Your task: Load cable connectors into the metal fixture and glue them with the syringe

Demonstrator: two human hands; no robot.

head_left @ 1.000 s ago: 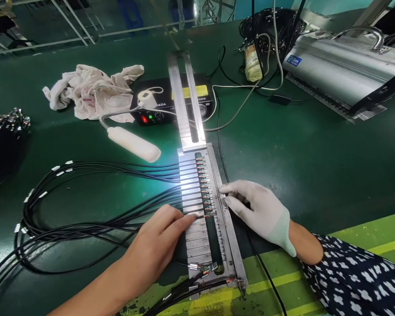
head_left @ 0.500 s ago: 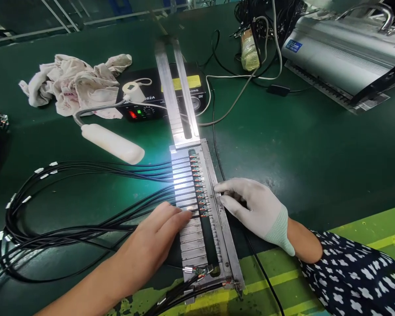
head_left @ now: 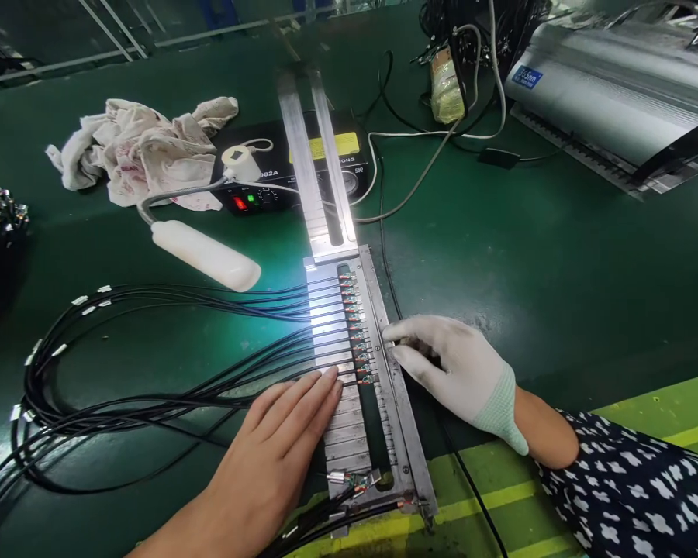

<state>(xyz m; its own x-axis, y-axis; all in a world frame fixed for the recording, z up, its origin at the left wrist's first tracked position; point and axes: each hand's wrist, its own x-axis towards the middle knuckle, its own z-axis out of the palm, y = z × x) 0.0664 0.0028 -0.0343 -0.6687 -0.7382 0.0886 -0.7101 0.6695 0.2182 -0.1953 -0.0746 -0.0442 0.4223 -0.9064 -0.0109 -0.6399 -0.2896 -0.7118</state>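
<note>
A long slotted metal fixture (head_left: pixel 345 434) lies on the green mat, with several black cables (head_left: pixel 180 293) laid side by side across its upper half. The cables' small connector ends (head_left: pixel 361 346), with tiny boards and coloured wires, sit in a row over the slot. My bare left hand (head_left: pixel 288 434) lies flat on the fixture's left side, fingertips at the lowest cable of the row. On the opposite side, my white-gloved right hand (head_left: pixel 454 364) pinches the fixture's right edge between thumb and forefinger; its other fingers are curled underneath. More cable ends (head_left: pixel 354 482) rest on the fixture's near end.
A white lamp head (head_left: pixel 206 256) on a bent neck stands left of the fixture. Behind are a black control box (head_left: pixel 233 190), crumpled cloth (head_left: pixel 151 147) and a silver machine (head_left: pixel 593 93). A dark pile of connectors (head_left: pixel 3 213) sits far left. Cords cross the mat.
My left hand has flattened: its fingers, bent at the cable before, now lie straighter on the fixture. My right hand keeps its place at the edge. The whole view has shifted slightly.
</note>
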